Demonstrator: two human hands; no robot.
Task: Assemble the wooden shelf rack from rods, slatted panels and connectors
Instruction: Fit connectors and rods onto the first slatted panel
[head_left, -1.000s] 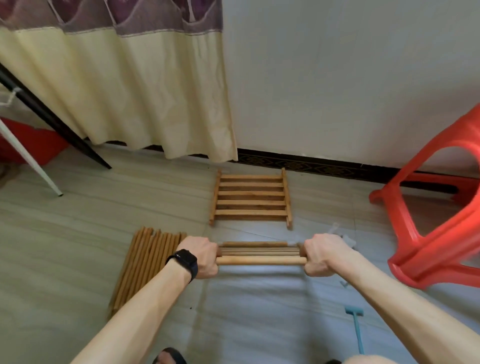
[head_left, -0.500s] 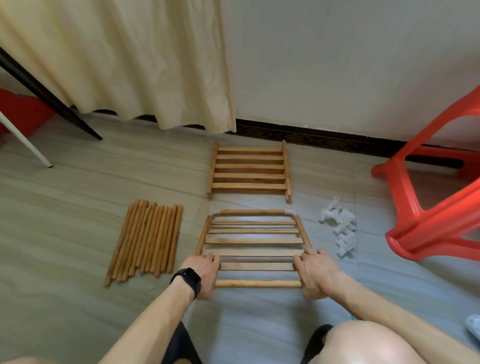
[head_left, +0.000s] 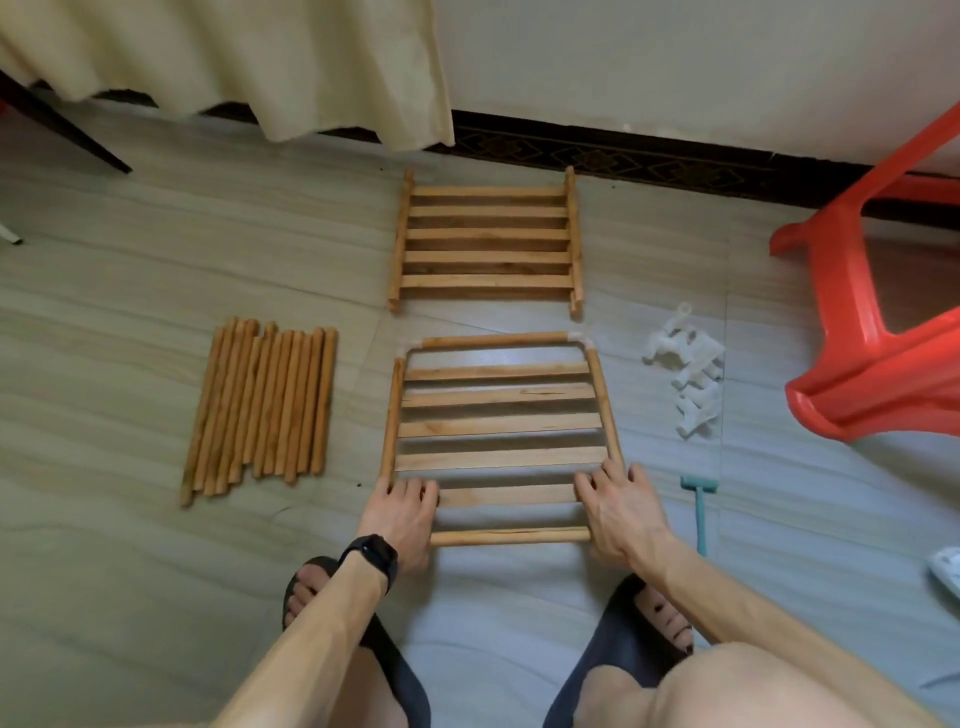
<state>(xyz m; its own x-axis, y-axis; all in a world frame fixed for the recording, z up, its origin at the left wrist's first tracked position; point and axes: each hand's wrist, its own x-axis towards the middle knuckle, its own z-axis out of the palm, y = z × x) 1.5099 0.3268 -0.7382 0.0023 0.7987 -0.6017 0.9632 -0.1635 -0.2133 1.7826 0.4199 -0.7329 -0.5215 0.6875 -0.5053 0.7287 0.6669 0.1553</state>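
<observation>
Head camera: I see both hands pressed down on the near corners of a framed shelf panel (head_left: 498, 431) lying flat on the floor (head_left: 130, 312). The left hand (head_left: 402, 519) covers the near-left corner, the right hand (head_left: 621, 512) the near-right, fingers spread flat over the wood; neither grip is closed round anything that I can make out. The near rod (head_left: 511, 536) runs between the two palms, so the panel lies ahead of the hands, reaching away from me. A second panel (head_left: 485, 244) lies beyond it, apart; the loose rods (head_left: 265, 410) lie to the left and the white connectors (head_left: 688, 379) to the right, both clear of the hands. The risk, as I judge it: uneven pressing could pop a corner joint or twist a side rod out, since the far corners are held by nothing but their connectors.
</observation>
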